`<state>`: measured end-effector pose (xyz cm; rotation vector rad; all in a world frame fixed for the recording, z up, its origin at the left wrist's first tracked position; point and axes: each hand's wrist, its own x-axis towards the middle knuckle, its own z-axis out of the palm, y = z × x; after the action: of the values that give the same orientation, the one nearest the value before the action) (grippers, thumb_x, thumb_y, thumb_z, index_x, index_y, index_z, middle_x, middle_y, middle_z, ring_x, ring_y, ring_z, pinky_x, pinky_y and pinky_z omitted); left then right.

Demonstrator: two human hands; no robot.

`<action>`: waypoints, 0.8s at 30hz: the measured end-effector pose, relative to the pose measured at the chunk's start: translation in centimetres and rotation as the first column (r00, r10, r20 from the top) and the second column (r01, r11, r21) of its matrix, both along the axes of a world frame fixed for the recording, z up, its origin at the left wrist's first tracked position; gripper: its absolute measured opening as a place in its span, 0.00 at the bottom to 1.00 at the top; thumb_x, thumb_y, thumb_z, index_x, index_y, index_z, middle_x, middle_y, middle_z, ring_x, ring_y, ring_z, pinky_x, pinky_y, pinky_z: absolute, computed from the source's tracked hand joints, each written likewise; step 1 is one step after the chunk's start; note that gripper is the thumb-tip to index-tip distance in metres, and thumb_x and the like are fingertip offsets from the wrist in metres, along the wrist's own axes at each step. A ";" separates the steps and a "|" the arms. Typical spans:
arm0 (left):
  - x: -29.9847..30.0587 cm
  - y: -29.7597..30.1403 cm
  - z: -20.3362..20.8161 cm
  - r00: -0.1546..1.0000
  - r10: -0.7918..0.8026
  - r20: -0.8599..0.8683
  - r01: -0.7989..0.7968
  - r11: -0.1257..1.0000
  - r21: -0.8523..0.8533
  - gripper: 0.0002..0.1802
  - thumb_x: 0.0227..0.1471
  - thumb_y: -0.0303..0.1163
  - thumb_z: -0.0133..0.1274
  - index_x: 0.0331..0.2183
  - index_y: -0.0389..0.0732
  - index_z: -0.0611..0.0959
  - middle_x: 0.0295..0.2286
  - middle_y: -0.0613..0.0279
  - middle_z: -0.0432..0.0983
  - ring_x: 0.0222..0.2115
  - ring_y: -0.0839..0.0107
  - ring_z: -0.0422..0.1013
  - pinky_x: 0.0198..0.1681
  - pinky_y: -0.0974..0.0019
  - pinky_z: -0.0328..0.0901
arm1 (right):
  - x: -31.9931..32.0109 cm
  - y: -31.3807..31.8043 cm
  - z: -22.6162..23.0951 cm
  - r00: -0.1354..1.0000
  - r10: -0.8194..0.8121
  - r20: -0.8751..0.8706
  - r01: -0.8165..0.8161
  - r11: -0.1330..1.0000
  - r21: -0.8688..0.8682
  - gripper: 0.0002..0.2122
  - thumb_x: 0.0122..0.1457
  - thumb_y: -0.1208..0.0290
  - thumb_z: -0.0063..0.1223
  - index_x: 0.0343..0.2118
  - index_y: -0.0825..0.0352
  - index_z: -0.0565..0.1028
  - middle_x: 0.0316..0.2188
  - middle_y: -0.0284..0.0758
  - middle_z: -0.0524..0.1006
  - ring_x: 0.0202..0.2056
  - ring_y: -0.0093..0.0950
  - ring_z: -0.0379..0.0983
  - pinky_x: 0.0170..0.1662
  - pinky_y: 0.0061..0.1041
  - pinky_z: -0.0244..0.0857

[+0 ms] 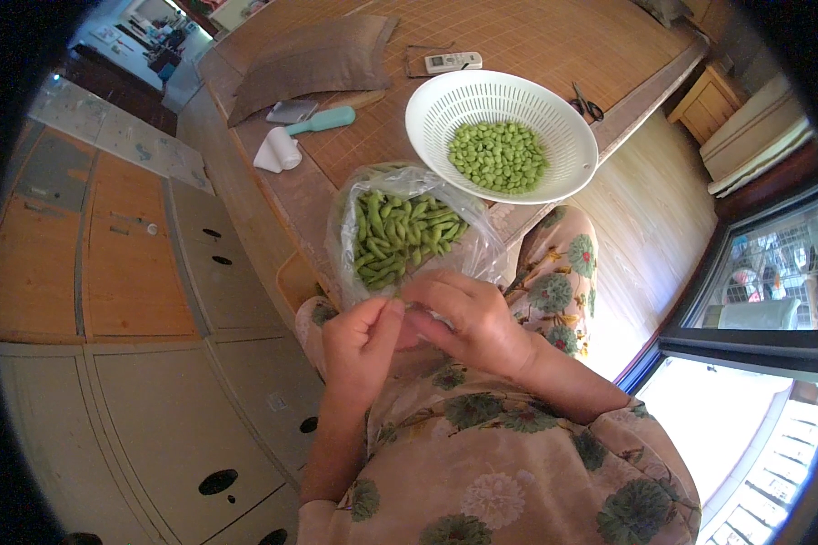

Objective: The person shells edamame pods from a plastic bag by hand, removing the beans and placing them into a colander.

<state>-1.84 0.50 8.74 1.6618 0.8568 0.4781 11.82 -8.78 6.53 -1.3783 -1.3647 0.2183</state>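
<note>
Over my lap, my left hand [359, 341] is closed in a pinch, thumb against the fingers. A small bit of green shows at its fingertips, looking like the end of an edamame pod. Close beside it, my right hand [473, 322] has its fingers curled inward and pressed together; whatever lies between them is hidden. Just beyond both hands, a clear plastic bag [484, 252] lies spread wide with many green edamame pods [395, 232] inside. Farther off to the right, a white slotted colander [432, 123] holds a heap of shelled green beans [500, 159].
The bed-like platform with a woven mat [509, 41] carries a brown pillow [314, 64], a white remote control [453, 62], black scissors [587, 103], a teal-handled brush [323, 119] and a white roll [279, 151]. Cabinets [141, 400] line the left; a glass door [763, 263] stands right.
</note>
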 end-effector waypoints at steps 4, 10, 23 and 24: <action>-0.6 0.5 -1.0 0.999 -0.037 0.001 0.037 0.999 0.008 0.10 0.56 0.29 0.51 0.29 0.30 0.80 0.19 0.67 0.75 0.21 0.83 0.69 0.24 0.76 0.64 | 0.2 0.1 0.0 1.000 0.008 0.004 -0.009 0.998 0.058 0.09 0.49 0.78 0.56 0.35 0.70 0.74 0.30 0.42 0.73 0.30 0.42 0.73 0.32 0.35 0.70; -0.4 0.4 -0.6 0.999 -0.039 0.015 0.039 0.999 0.014 0.10 0.56 0.29 0.52 0.32 0.29 0.80 0.20 0.71 0.73 0.23 0.85 0.67 0.26 0.77 0.63 | 0.2 -0.2 0.1 0.999 -0.019 0.051 0.018 1.000 0.002 0.10 0.48 0.82 0.57 0.36 0.69 0.75 0.33 0.41 0.73 0.34 0.41 0.74 0.36 0.32 0.70; -0.3 0.2 -0.8 0.999 -0.036 0.038 0.035 0.999 0.019 0.13 0.59 0.30 0.47 0.29 0.30 0.80 0.24 0.65 0.76 0.24 0.79 0.71 0.29 0.74 0.68 | 0.1 0.2 -0.5 0.998 -0.012 0.065 0.012 1.000 0.006 0.08 0.49 0.79 0.54 0.34 0.68 0.72 0.27 0.40 0.70 0.27 0.42 0.72 0.28 0.36 0.68; -0.3 0.2 -0.7 0.999 -0.030 0.043 0.030 1.000 0.007 0.13 0.59 0.30 0.47 0.29 0.30 0.80 0.23 0.65 0.76 0.23 0.78 0.71 0.29 0.74 0.68 | 0.0 0.3 -0.5 0.996 -0.020 0.084 0.018 0.999 0.027 0.08 0.49 0.79 0.54 0.34 0.68 0.72 0.27 0.40 0.70 0.27 0.41 0.72 0.28 0.36 0.68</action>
<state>-2.13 0.74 8.00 1.6623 0.7986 0.4950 11.87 -8.46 6.03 -1.3913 -1.4184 0.1313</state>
